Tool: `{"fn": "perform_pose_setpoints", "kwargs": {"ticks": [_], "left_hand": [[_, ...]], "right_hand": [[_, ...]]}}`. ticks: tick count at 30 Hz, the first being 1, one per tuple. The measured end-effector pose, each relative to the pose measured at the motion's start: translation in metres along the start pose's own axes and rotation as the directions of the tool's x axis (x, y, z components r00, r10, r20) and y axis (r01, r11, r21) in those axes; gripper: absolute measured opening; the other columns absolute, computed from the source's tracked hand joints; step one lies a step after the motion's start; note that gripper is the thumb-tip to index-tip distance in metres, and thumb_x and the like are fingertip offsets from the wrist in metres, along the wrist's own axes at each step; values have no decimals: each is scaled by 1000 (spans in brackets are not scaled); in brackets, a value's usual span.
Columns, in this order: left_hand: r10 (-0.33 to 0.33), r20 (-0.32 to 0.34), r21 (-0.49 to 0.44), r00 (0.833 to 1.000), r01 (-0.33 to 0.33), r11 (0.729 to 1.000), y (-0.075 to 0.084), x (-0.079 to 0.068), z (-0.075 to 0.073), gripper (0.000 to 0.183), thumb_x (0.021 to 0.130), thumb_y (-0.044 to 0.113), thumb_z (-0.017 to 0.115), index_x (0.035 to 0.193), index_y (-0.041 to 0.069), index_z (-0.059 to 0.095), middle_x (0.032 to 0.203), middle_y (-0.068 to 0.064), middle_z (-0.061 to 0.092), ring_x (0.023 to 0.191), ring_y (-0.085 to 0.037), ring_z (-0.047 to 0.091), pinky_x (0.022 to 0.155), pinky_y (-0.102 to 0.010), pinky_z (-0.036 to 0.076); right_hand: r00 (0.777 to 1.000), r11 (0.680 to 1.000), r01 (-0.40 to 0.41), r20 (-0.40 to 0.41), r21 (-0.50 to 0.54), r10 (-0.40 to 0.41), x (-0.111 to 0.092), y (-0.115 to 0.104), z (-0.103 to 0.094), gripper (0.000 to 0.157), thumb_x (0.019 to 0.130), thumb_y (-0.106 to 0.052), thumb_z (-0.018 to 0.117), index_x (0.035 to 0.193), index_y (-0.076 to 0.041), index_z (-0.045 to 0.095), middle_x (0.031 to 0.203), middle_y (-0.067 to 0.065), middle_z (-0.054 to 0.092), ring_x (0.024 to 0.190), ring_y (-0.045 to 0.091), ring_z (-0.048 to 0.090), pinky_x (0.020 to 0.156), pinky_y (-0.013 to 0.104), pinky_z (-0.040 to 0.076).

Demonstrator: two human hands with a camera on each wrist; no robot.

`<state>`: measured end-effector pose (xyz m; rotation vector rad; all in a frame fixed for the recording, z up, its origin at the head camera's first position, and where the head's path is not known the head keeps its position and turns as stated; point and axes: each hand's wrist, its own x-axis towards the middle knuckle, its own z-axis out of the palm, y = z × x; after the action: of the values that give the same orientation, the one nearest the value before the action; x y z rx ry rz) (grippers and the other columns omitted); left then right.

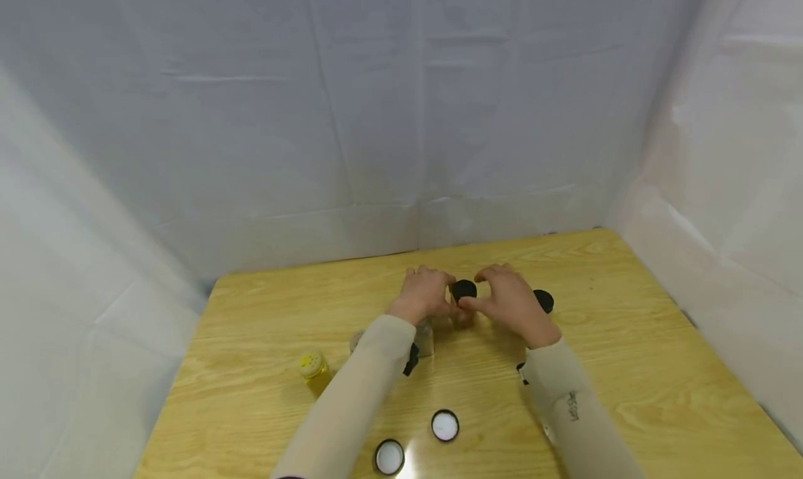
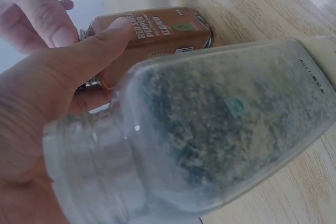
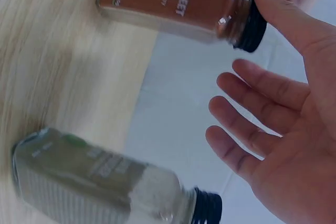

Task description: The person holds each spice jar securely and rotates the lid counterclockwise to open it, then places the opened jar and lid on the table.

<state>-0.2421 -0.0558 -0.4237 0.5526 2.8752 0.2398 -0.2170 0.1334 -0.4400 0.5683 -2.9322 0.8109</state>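
Note:
My left hand (image 1: 426, 294) grips a square glass spice jar (image 2: 152, 35) of red-brown powder, labelled red sweet pepper, its thumb lying along the label. On top of this jar is a black screw cap (image 3: 251, 27). My right hand (image 1: 511, 305) is at the cap from the other side; its thumb reaches the cap's edge while the other fingers are spread and relaxed, apart from it. Close beside the left hand stands an uncapped glass jar (image 2: 226, 124) of dried green herbs. A black-capped jar of pale greenish powder (image 3: 100, 177) is near the right hand.
A yellow shaker bottle (image 1: 315, 371) stands left of the left forearm. Two round black-rimmed lids, one lid (image 1: 445, 425) farther back than the other lid (image 1: 389, 457), lie toward the front. White sheeting (image 1: 376, 116) surrounds the wooden table (image 1: 263, 305).

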Motion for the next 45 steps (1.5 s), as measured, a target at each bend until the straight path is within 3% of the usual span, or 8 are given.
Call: {"fn": "perform_pose_setpoints", "kwargs": {"ticks": [4, 7, 13, 20, 25, 31, 37, 45], "left_hand": [[-1, 4, 1, 1000, 1, 1000, -1, 1, 0, 61, 89, 49, 84, 142, 22, 69, 137, -2, 72, 128, -33, 58, 119, -57, 33], [-1, 2, 9, 1000, 1, 1000, 0, 1, 0, 60, 89, 50, 84, 140, 22, 70, 136, -2, 72, 129, -34, 58, 120, -58, 33], [0, 21, 27, 1000, -1, 1000, 4, -2, 3, 59, 90, 47, 84, 142, 24, 68, 139, -3, 71, 135, -37, 57, 123, -62, 31], [5, 7, 13, 1000, -5, 1000, 5, -3, 5, 57, 87, 49, 86, 137, 26, 72, 135, -2, 73, 131, -35, 58, 121, -60, 33], [7, 10, 11, 1000, -7, 1000, 3, -4, 1, 58, 87, 52, 85, 137, 25, 72, 136, -2, 72, 131, -36, 58, 121, -62, 32], [-5, 2, -4, 1000, 5, 1000, 2, -4, -1, 57, 85, 49, 88, 133, 23, 74, 137, -4, 72, 133, -37, 57, 123, -63, 30], [-16, 14, -34, 1000, 16, 999, 2, -3, -2, 63, 84, 48, 89, 138, 22, 71, 141, -5, 69, 137, -39, 54, 125, -64, 26], [-4, 9, -24, 1000, 4, 1000, -1, -1, -2, 58, 87, 47, 87, 137, 23, 72, 138, -4, 71, 133, -38, 57, 122, -63, 31]], "right_hand": [[999, 999, 40, -25, -12, -41, -2, 4, -2, 44, 94, -38, 81, 119, -2, 77, 123, 16, 75, 131, 43, 57, 112, 68, 39], [997, 997, 77, -27, -17, -77, -2, 4, -3, 41, 95, -35, 80, 120, -2, 77, 124, 16, 75, 131, 42, 56, 111, 68, 40], [997, 996, 82, -1, -24, -82, -4, -2, 3, 47, 98, -35, 76, 127, 2, 72, 130, 21, 70, 135, 45, 54, 115, 65, 39], [994, 993, 105, -20, -56, -107, -3, -6, 7, 48, 98, -36, 77, 124, 3, 73, 127, 22, 72, 129, 45, 60, 123, 63, 32], [998, 998, 60, -19, -36, -61, -1, -4, 6, 55, 96, -39, 79, 129, 4, 70, 130, 22, 71, 135, 46, 56, 118, 63, 38], [996, 996, 87, -16, 26, -87, 0, -1, 3, 46, 95, -32, 81, 122, 4, 72, 124, 22, 73, 130, 45, 59, 119, 63, 38], [993, 993, 116, 29, 28, -117, 2, -1, 3, 45, 99, -23, 74, 133, 6, 67, 136, 26, 67, 135, 48, 57, 122, 65, 32], [992, 992, 123, 27, 1, -123, 6, -9, 10, 46, 101, -31, 73, 132, 3, 68, 134, 23, 68, 130, 45, 61, 120, 63, 36]]}}
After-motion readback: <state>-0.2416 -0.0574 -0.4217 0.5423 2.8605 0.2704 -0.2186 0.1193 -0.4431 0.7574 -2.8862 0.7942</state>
